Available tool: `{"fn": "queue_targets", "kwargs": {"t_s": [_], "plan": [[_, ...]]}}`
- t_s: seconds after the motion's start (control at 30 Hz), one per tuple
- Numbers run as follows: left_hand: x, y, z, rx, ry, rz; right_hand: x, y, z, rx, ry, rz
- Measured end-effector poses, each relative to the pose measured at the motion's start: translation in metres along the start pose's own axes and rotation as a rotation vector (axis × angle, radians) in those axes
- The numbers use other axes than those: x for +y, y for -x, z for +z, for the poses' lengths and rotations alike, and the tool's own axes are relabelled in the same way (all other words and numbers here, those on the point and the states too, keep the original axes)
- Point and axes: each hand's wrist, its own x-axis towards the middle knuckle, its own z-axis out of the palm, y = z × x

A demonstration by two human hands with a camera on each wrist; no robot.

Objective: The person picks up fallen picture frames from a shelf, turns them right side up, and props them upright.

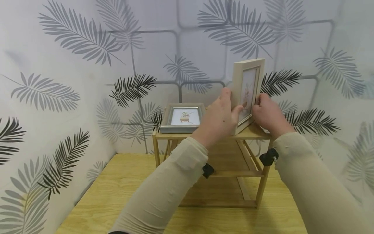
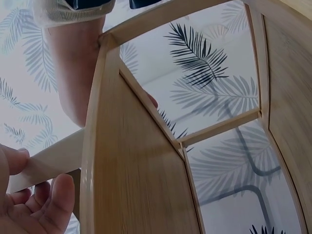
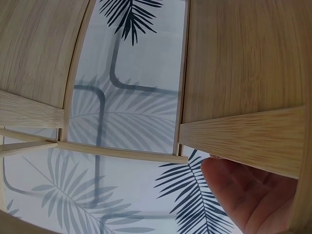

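A cream picture frame [image 1: 247, 92] with a plant print stands upright, turned at an angle, on the top shelf [image 1: 248, 132] of a small wooden rack. My left hand [image 1: 222, 113] grips its left side, thumb across the front edge. In the left wrist view the left hand [image 2: 36, 204] has thumb and fingers on either side of a pale frame edge [image 2: 53, 161]. At the frame's right edge my right hand [image 1: 268, 112] holds on with curled fingers, partly hidden behind it. In the right wrist view the right hand [image 3: 248, 192] shows beyond the shelf edge [image 3: 248, 139].
A second, grey-beige frame [image 1: 182, 131] with a potted-plant print lies flat on the shelf's left. The rack's lower shelves [image 1: 216, 191] and legs [image 1: 261, 191] stand below on a wood-grain surface [image 1: 96, 195]. Leaf-patterned walls [image 1: 157, 48] rise close behind and to the left.
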Motion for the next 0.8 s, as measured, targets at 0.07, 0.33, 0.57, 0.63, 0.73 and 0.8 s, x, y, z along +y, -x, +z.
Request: {"fn": "queue_targets", "kwargs": {"t_s": [0.07,0.33,0.57,0.63,0.73,0.8], "plan": [[-0.002,0.000,-0.002,-0.008,-0.018,-0.011,-0.001,0.000,0.000,0.000,-0.007,0.002],[-0.007,-0.002,-0.007,-0.011,-0.063,-0.013,-0.001,-0.001,0.001,0.012,-0.021,0.003],[-0.014,-0.003,-0.009,-0.015,-0.067,-0.043,-0.001,0.000,0.002,0.001,-0.035,0.018],[-0.017,-0.003,-0.010,-0.019,-0.071,-0.051,-0.001,0.000,0.003,-0.002,-0.035,0.022],[-0.019,-0.003,-0.011,-0.027,-0.075,-0.046,-0.001,0.000,0.003,-0.007,-0.030,0.030],[-0.020,-0.003,-0.012,-0.036,-0.082,-0.042,-0.001,0.000,0.004,-0.006,-0.026,0.034]]}}
